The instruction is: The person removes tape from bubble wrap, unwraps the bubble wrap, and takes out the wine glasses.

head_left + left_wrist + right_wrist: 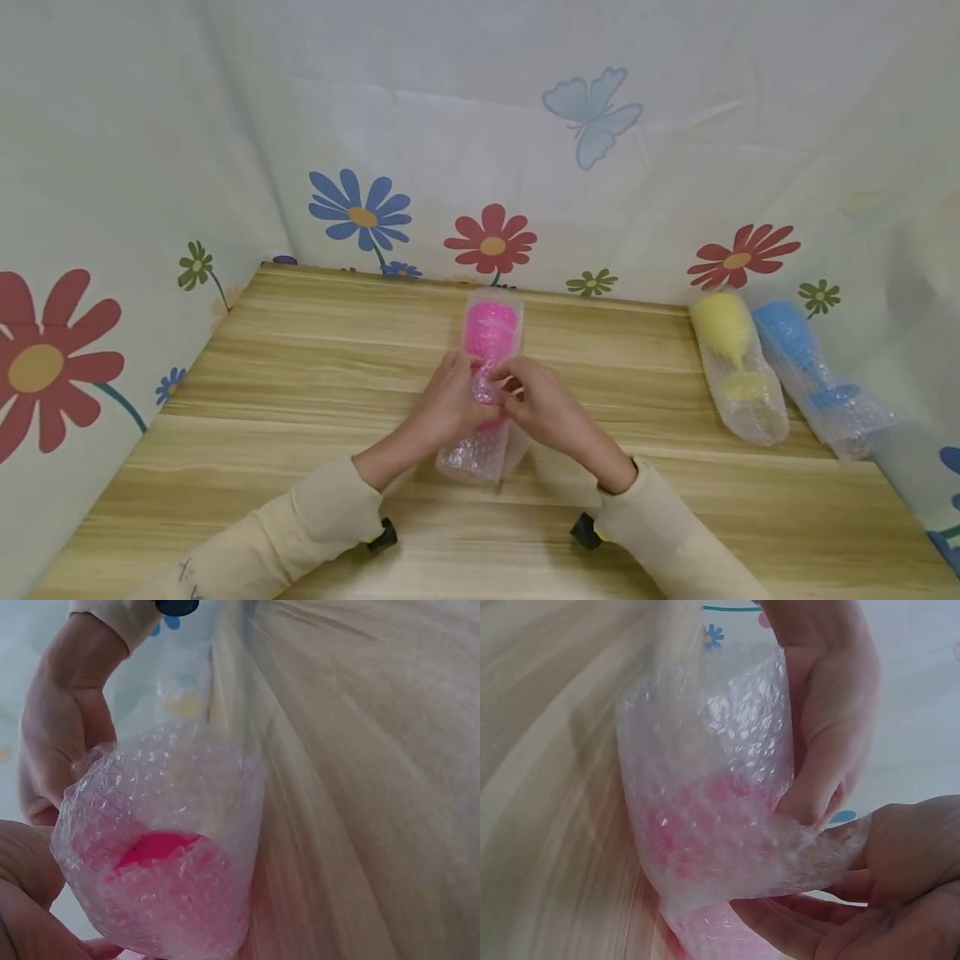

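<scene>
A pink goblet (491,329) lies on the wooden table inside bubble wrap (472,458), its cup end toward the back wall. My left hand (450,400) grips the wrapped goblet from the left side, around its narrow stem. From the other side, my right hand (546,407) pinches a loose flap of the bubble wrap (817,859) between thumb and fingers. In the left wrist view, the pink base (161,847) shows through the wrap's end. Part of the stem is hidden behind the fingers.
To the right lie two more goblets in bubble wrap, one yellow (723,325) and one blue (791,337). A white flowered cloth (450,142) rises behind the wooden table (300,367) and along its sides.
</scene>
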Motion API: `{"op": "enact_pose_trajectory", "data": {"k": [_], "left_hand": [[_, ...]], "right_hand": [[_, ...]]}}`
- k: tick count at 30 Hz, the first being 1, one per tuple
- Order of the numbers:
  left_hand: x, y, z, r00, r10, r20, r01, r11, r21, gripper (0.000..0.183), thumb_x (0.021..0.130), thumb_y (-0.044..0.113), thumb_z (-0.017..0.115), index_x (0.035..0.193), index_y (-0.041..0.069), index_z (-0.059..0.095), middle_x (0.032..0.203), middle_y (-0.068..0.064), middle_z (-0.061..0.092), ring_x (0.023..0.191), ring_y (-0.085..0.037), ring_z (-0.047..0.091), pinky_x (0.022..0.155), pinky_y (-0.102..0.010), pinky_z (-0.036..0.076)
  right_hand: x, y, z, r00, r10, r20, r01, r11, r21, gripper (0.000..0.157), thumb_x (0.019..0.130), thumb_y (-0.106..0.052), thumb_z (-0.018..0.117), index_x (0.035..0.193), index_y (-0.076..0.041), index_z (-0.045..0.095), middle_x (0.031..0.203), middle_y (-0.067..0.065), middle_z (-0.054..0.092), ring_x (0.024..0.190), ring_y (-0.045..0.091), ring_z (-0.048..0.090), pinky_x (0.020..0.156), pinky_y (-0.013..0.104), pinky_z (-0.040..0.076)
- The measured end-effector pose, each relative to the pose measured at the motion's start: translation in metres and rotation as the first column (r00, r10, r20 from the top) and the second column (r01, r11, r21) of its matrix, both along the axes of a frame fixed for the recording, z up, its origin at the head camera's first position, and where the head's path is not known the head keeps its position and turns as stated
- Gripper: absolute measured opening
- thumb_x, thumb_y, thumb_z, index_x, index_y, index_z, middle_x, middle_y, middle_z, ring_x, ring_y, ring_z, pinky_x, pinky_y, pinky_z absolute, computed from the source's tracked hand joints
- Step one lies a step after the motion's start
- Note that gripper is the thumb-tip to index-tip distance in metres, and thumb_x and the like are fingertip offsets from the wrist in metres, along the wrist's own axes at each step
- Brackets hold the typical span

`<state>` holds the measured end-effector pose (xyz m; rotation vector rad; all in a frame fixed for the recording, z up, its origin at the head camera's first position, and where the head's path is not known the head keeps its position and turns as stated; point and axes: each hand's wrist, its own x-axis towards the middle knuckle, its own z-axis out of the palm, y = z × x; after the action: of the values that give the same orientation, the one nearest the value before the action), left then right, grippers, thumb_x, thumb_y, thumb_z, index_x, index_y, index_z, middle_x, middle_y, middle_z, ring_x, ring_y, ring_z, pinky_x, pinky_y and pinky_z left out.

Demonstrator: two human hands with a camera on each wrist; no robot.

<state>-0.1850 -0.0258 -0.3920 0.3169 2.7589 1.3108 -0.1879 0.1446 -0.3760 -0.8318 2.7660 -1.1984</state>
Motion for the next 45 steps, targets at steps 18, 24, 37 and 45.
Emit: {"op": "enact_pose_trajectory", "data": {"k": [18,24,37,45], "left_hand": [[-0.006,-0.003,0.000,0.996,-0.015,0.093,0.009,0.998,0.065,0.068,0.085,0.035,0.083,0.142,0.006,0.058,0.161,-0.026,0.029,0.147,-0.043,0.029,0.111,-0.065,0.035],[-0.010,-0.005,0.000,0.993,-0.034,0.118,0.030,0.999,0.033,0.070,0.084,0.036,0.086,0.143,0.007,0.059,0.162,-0.023,0.031,0.148,-0.040,0.030,0.114,-0.061,0.033],[-0.010,-0.004,0.000,0.991,-0.041,0.131,0.036,0.999,0.037,0.069,0.081,0.031,0.090,0.138,0.009,0.059,0.153,-0.020,0.037,0.136,-0.035,0.042,0.107,-0.054,0.044],[-0.007,-0.005,0.001,0.995,-0.034,0.097,0.036,0.999,-0.011,0.070,0.077,0.031,0.092,0.137,0.010,0.062,0.155,-0.022,0.037,0.141,-0.039,0.035,0.107,-0.059,0.042]], "right_hand": [[-0.011,-0.001,-0.007,0.998,-0.060,-0.030,0.062,0.995,0.077,0.013,0.094,0.009,0.064,0.103,0.003,0.071,0.099,0.014,0.073,0.082,0.018,0.066,0.069,0.028,0.057],[-0.009,-0.001,-0.014,0.997,-0.056,-0.053,0.059,0.996,0.063,0.014,0.093,0.013,0.062,0.103,0.004,0.067,0.097,0.015,0.071,0.083,0.019,0.066,0.068,0.025,0.056],[-0.008,0.006,-0.021,0.997,-0.032,-0.074,0.032,0.999,-0.006,0.009,0.094,0.006,0.068,0.103,0.004,0.068,0.098,0.015,0.071,0.090,0.027,0.072,0.075,0.027,0.059],[-0.006,0.003,-0.023,0.994,-0.025,-0.103,0.023,1.000,-0.017,0.010,0.090,0.011,0.060,0.097,0.004,0.064,0.091,0.014,0.068,0.077,0.018,0.065,0.062,0.023,0.055]]}}
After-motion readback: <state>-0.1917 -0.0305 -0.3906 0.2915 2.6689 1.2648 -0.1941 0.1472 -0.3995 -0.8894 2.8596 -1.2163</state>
